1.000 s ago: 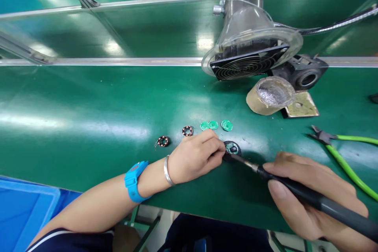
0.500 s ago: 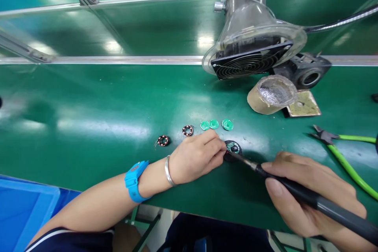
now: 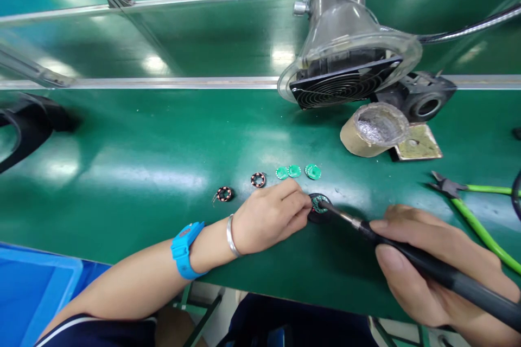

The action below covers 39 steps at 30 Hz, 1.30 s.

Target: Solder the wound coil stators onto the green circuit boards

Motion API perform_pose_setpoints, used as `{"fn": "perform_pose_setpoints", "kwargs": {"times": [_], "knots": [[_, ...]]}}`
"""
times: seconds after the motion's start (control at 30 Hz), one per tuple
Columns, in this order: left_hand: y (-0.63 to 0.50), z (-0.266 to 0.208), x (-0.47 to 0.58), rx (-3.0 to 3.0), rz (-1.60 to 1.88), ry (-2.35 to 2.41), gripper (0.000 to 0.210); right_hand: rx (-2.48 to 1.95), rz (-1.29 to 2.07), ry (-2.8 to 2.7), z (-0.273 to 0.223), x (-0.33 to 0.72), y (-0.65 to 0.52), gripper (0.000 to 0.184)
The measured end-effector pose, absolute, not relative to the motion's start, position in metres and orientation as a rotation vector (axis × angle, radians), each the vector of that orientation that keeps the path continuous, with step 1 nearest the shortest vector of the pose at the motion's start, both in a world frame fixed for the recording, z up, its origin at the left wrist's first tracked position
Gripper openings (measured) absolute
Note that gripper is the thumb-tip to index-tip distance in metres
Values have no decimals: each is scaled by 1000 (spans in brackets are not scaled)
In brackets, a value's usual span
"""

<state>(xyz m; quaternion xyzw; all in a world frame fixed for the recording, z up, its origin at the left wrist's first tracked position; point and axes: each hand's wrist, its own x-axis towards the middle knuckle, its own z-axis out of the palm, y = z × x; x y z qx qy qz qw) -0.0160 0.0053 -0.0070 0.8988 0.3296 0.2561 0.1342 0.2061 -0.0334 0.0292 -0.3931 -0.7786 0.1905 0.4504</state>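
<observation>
My right hand (image 3: 439, 271) is closed around the dark handle of a soldering iron (image 3: 407, 249), whose tip touches or hovers just over a small round green circuit board (image 3: 321, 204). The board sits in a black round holder (image 3: 322, 218). At the holder's left edge my left hand (image 3: 274, 214) is closed in a pinch; what lies between its fingertips is hidden. A tiny red spot shows beside them. Several green round boards (image 3: 313, 172) lie beyond the left hand. Two copper-wound rings (image 3: 258, 180) rest to its upper left.
A fume extraction hood (image 3: 350, 65) hangs over the back of the green bench (image 3: 163, 135). Below it stand a tan cup (image 3: 358, 138), a sponge tray (image 3: 419, 143) and a black iron stand (image 3: 427, 100). Green-handled cutters (image 3: 451, 190) lie right. A dark curved object (image 3: 32, 119) is at far left.
The soldering iron's tip has shifted slightly on the board, and my right hand has moved a little to the right. A dark curved object has come into view at the left. My left hand stays put.
</observation>
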Motion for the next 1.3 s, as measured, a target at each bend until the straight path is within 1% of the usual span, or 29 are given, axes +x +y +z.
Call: {"fn": "perform_pose_setpoints", "kwargs": {"times": [0.2,0.4,0.6,0.7,0.8,0.97,1.3], "knots": [[5,-7,-16,2608,718,963,11,-1051,364,-1858,10,198,-26,41],[5,-7,-17,2542,727,947,10,-974,427,-2055,-5,189,-12,35],[4,-4,-13,2130,721,958,6,-997,428,-2052,-8,189,-11,33],[4,-3,-9,1868,675,1016,5,-972,425,-2039,-9,188,-12,36],[6,-3,-5,1634,602,1043,10,-880,416,-2014,-11,188,-13,43],[8,-4,-5,1393,489,1038,16,-784,401,-2050,-14,189,-14,47],[8,-2,-10,1401,461,1055,4,-823,385,-2079,-9,187,-12,45]]}}
